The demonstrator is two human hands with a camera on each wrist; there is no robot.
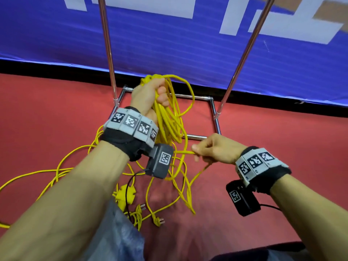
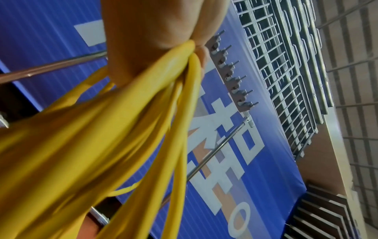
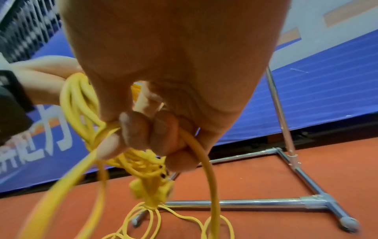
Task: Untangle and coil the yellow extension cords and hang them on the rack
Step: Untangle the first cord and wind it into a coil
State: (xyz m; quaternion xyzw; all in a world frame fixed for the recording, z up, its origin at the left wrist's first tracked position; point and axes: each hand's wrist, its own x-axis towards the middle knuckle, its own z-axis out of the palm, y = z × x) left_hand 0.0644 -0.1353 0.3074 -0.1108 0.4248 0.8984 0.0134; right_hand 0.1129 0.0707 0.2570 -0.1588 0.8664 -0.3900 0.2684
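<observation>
Gripping a bunch of yellow cord loops (image 1: pixel 169 117) in our left hand (image 1: pixel 148 95), raised w/ fist clenched, in front of the rack (image 1: pixel 199 98). Our right hand (image 1: pixel 212 149) pinches one strand just below. Rest of the cords (image 1: pixel 56 172) & plugs (image 1: pixel 159 220) lie tangled on the red floor (image 1: pixel 282 138).

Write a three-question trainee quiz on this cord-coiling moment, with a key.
1. True or false: the left hand grips a bundle of yellow loops.
2. What does the right hand pinch? A) a plug B) a single yellow strand C) the rack
3. Fill in: the two plugs lie on the ___ floor.

Key: 1 true; 2 B, a single strand; 3 red.
</observation>
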